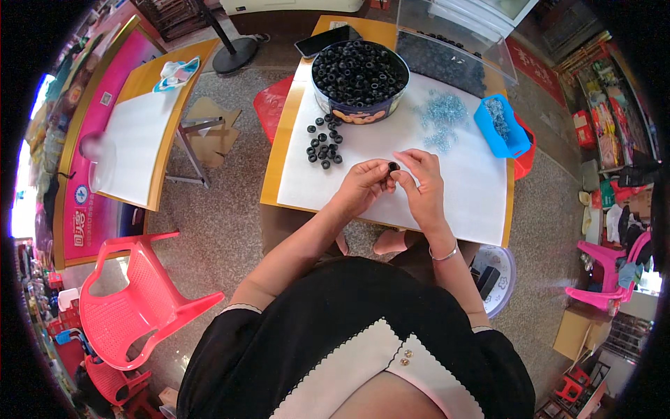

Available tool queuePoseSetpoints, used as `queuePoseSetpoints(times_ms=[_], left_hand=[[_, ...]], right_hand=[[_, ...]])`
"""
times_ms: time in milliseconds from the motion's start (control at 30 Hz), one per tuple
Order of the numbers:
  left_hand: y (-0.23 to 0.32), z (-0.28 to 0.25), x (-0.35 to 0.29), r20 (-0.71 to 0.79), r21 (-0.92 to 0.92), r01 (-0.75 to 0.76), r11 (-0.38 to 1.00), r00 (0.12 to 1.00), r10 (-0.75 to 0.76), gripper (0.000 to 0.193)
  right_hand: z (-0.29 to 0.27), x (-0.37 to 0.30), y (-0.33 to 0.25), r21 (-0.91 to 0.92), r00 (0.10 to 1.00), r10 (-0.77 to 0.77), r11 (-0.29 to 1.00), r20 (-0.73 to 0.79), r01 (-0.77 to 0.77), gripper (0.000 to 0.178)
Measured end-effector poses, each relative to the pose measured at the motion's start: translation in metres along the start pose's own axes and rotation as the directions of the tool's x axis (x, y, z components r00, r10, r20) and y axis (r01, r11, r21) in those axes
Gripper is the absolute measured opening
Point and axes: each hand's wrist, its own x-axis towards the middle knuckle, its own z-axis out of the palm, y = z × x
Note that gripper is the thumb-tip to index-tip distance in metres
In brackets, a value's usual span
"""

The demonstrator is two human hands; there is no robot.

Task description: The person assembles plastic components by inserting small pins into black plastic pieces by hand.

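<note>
Over the near part of the white-covered table [467, 202], my two hands meet around one small black ring-shaped part [393, 167]. My left hand [364, 184] pinches it between thumb and fingers. My right hand [423, 184] has its thumb against the ring, its fingers curved above it; anything smaller in them is too small to make out. Left of my hands lies a loose group of similar black rings [322, 148]. Behind them a round tub [363, 115] is heaped with more. A spread of small clear bluish pieces [442, 115] lies beyond my right hand.
A blue basket [508, 143] with clear pieces sits at the table's right edge, over a red one. A transparent bin [447, 63] of black parts and a phone [326, 41] are at the back. A pink chair [139, 300] and side table [143, 133] stand left.
</note>
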Motion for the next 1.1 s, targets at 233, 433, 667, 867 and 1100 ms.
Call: queuePoseSetpoints(times_ms=[233, 433, 667, 867, 1100], left_hand=[[-0.001, -0.002, 0.001, 0.006, -0.032, -0.002, 0.999, 1.0, 0.002, 0.023], [-0.003, -0.004, 0.004, 0.05, 0.0, 0.008, 1.0, 0.999, -0.008, 0.03], [0.0, 0.003, 0.0, -0.086, -0.074, -0.023, 0.997, 0.996, 0.017, 0.017], [0.003, 0.006, 0.002, -0.126, -0.082, -0.014, 0.997, 0.992, 0.003, 0.015], [0.001, 0.002, 0.006, -0.077, -0.065, -0.025, 0.998, 0.997, 0.02, 0.017]], right_hand=[[0.0, -0.001, 0.006, 0.028, 0.999, -0.03, 0.999, 0.021, 0.029, 0.029], [0.005, -0.006, 0.021, 0.368, 0.986, 0.162, 0.915, 0.034, -0.164, 0.025], [-0.003, -0.012, 0.021, 0.342, 0.983, 0.182, 0.926, -0.033, -0.16, 0.023], [-0.04, -0.009, 0.069, -0.127, 0.929, 0.194, 0.962, -0.315, -0.243, 0.011], [-0.015, 0.044, 0.082, -0.354, 0.968, -0.119, 0.935, -0.219, 0.035, 0.009]])
